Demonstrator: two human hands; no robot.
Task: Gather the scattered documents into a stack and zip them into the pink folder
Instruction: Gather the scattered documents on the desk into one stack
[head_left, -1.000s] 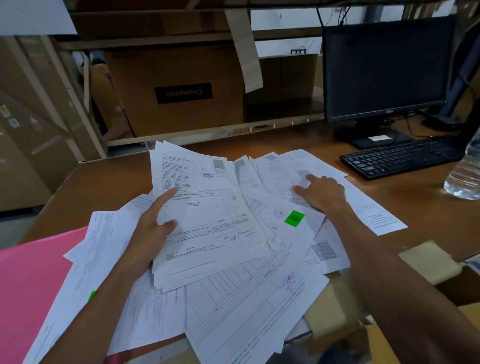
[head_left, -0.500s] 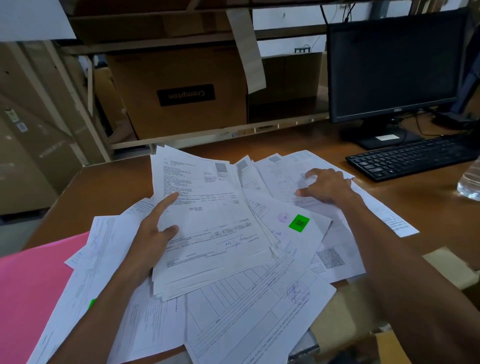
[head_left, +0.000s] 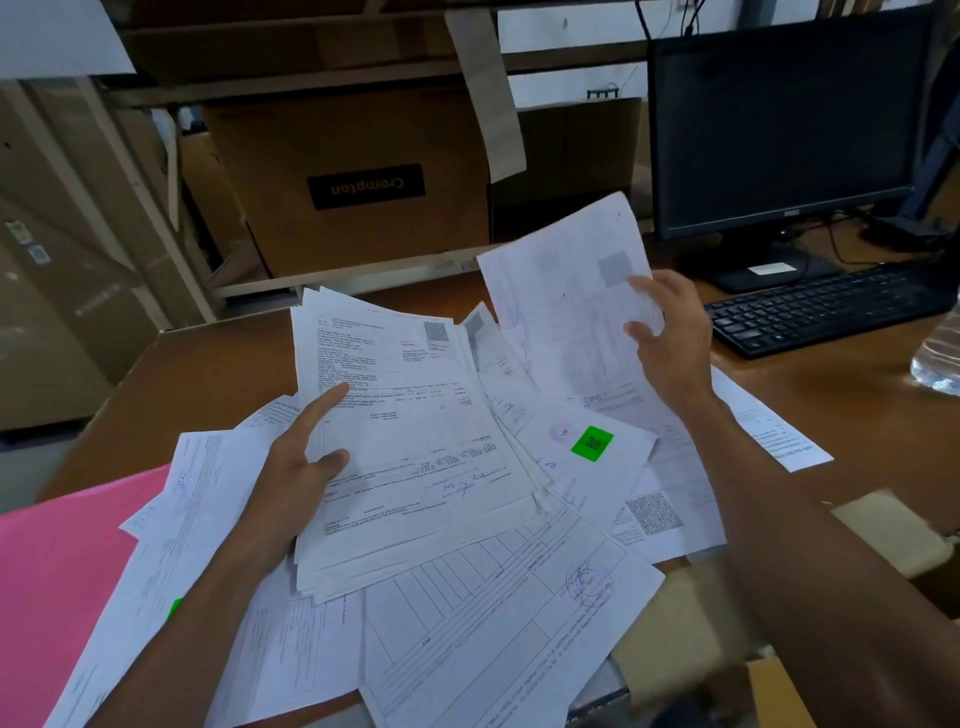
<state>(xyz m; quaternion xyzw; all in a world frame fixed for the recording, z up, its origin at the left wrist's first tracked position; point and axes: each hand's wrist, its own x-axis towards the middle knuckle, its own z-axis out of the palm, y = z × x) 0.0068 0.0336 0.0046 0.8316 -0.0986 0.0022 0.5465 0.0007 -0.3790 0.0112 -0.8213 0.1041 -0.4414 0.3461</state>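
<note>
Now, folder (head_left: 52, 597): pink, flat at the near left of the desk (head_left: 208, 364), partly under loose sheets; whether its zip is open cannot be told.
Left hand (head_left: 296, 467): unchanged from half a second ago; thumb and forefinger lie on top of the stack, the other fingers are hidden beneath it, gripping its left edge.
Stack (head_left: 410, 441): several sheets, roughly squared, held tilted above the loose sheets.
Loose sheets (head_left: 493, 623): spread and overlapping on the desk, under and around the stack; one carries a green sticker (head_left: 592, 443).
Sheet (head_left: 566, 312): changed; half a second ago it lay flat under the right hand, now it is lifted clear and tilted up, just right of the stack.
Right hand (head_left: 670, 338): changed from pressing flat to pinching the sheet's right edge, thumb in front, fingers behind.
Meaning: one more document is ready to join the stack; gathering is partway, many sheets remain, and zipping is not yet begun.
</note>
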